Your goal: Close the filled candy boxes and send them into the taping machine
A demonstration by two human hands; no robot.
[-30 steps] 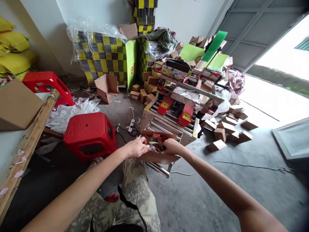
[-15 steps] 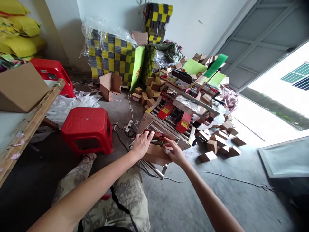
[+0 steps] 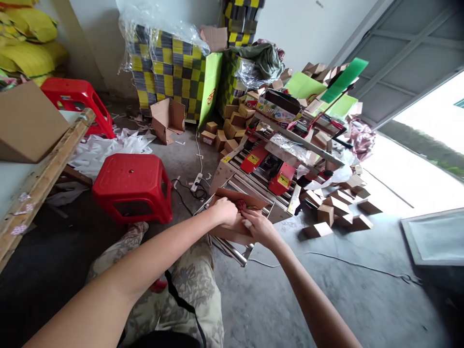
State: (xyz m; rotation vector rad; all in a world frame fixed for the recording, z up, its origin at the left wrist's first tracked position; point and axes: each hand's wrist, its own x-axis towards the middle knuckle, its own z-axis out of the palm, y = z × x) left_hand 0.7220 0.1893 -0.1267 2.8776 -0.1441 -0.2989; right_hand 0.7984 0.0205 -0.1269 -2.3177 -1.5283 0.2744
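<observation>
An open brown cardboard box (image 3: 232, 234) rests on the near end of a roller conveyor, with small reddish and colourful packets (image 3: 243, 205) inside. My left hand (image 3: 225, 211) is at the box's left side, its fingers curled down into the opening; whatever they hold is hidden. At the right side, my right hand (image 3: 259, 226) reaches over the box wall with fingers stretched out onto the contents. Something white shows at its thumb. Both wrists cross above the near side of the box.
Beyond the box stands the roller conveyor machine (image 3: 286, 179) with red guards. A red stool (image 3: 131, 186) is on the left, beside a wood-edged table (image 3: 47, 181). Small cartons (image 3: 337, 208) lie scattered on the floor at right. A power strip (image 3: 196, 181) and cables lie near the conveyor.
My left hand has gone from lying over the box's far left edge to curling inside it. My right hand has moved inward over the contents. The view has tilted slightly down.
</observation>
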